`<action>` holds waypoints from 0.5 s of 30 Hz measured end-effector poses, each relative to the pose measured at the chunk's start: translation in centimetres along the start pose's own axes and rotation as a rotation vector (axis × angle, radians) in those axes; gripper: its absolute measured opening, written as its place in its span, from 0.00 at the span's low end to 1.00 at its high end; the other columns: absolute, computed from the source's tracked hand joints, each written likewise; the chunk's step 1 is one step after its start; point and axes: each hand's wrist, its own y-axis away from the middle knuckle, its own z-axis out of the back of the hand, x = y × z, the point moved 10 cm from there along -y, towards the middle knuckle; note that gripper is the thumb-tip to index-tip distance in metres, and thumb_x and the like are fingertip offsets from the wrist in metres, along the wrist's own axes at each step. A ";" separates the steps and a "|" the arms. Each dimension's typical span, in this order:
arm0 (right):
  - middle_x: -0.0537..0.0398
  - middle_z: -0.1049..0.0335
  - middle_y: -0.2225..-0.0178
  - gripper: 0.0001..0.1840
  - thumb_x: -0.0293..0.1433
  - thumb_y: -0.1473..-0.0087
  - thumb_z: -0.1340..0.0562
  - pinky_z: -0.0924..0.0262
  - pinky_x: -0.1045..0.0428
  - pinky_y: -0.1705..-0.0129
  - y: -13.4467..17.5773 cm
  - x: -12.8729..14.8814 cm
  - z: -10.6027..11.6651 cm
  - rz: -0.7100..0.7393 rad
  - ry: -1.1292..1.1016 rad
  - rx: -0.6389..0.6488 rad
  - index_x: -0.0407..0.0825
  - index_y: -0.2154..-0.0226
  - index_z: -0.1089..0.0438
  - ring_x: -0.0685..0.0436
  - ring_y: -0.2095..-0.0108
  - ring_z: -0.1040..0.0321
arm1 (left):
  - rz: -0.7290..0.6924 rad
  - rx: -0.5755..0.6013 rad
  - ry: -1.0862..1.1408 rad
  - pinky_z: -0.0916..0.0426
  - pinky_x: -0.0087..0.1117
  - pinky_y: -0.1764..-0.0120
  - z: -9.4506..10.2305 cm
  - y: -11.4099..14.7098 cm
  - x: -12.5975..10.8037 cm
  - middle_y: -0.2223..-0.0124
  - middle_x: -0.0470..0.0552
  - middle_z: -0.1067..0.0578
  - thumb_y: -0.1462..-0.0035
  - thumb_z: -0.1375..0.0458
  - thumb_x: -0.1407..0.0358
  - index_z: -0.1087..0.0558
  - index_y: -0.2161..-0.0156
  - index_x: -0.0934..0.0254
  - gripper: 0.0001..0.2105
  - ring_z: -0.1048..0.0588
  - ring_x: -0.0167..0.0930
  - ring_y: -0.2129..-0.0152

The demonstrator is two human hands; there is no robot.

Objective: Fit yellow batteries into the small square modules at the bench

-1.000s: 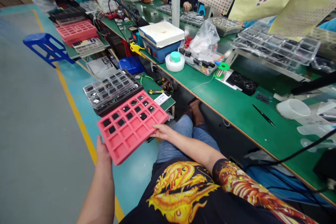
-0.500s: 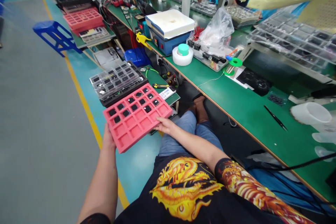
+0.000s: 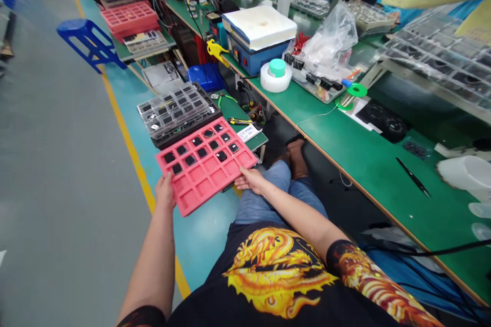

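A pink foam tray [image 3: 203,184] with square pockets spans both my hands. Small black square parts [image 3: 191,160] fill several pockets in its far rows, while the pockets nearest me hold nothing. My left hand [image 3: 165,191] is closed on the tray's left edge. At the near right edge, my right hand [image 3: 249,180] grips it, thumb on top and fingers underneath. The tray's far side lies over or against a black tray [image 3: 163,142], which carries clear compartment trays [image 3: 174,107] with dark parts inside; I cannot tell whether they touch.
A small green side table [image 3: 233,107] holds a yellow utility knife [image 3: 240,121] and a white box [image 3: 249,133]. The long green bench [image 3: 337,138] runs along my right, with tape rolls [image 3: 276,75], a solder spool [image 3: 352,95] and tweezers [image 3: 413,177]. A blue stool [image 3: 90,43] stands beyond.
The view has shifted slightly, so the bench and side tables sit further right in it. The pink tray looks a little flatter and stays in both hands.
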 end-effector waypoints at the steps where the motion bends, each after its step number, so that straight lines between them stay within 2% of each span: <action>1: 0.41 0.19 0.67 0.23 0.47 0.27 0.37 0.19 0.49 0.67 -0.1 0.1 -0.3 0.000 -0.004 0.007 0.41 0.56 0.26 0.42 0.69 0.19 | -0.005 -0.013 -0.017 0.21 0.47 0.45 0.2 -0.2 0.0 0.51 0.60 0.19 0.38 0.36 0.52 0.23 0.47 0.66 0.21 0.18 0.42 0.54; 4: 0.39 0.19 0.67 0.22 0.45 0.26 0.38 0.19 0.49 0.66 -0.1 0.3 -0.9 -0.011 0.001 0.032 0.40 0.56 0.25 0.42 0.69 0.18 | -0.026 -0.042 -0.103 0.22 0.49 0.45 0.8 -0.9 -0.2 0.55 0.58 0.19 0.38 0.36 0.51 0.22 0.51 0.67 0.20 0.19 0.41 0.57; 8: 0.38 0.19 0.68 0.23 0.45 0.26 0.38 0.21 0.49 0.71 -0.1 0.5 -1.0 -0.030 0.036 0.034 0.40 0.57 0.25 0.41 0.73 0.20 | -0.095 -0.068 -0.273 0.26 0.51 0.42 1.5 -1.6 -1.1 0.59 0.58 0.20 0.36 0.38 0.52 0.22 0.59 0.66 0.16 0.21 0.45 0.54; 15: 0.40 0.19 0.69 0.22 0.45 0.26 0.38 0.23 0.52 0.71 -0.4 0.6 -1.8 -0.046 0.007 0.041 0.41 0.58 0.25 0.44 0.73 0.21 | -0.183 -0.029 -0.426 0.31 0.53 0.40 1.5 -2.4 -2.5 0.64 0.60 0.25 0.33 0.43 0.54 0.29 0.67 0.61 0.15 0.25 0.51 0.53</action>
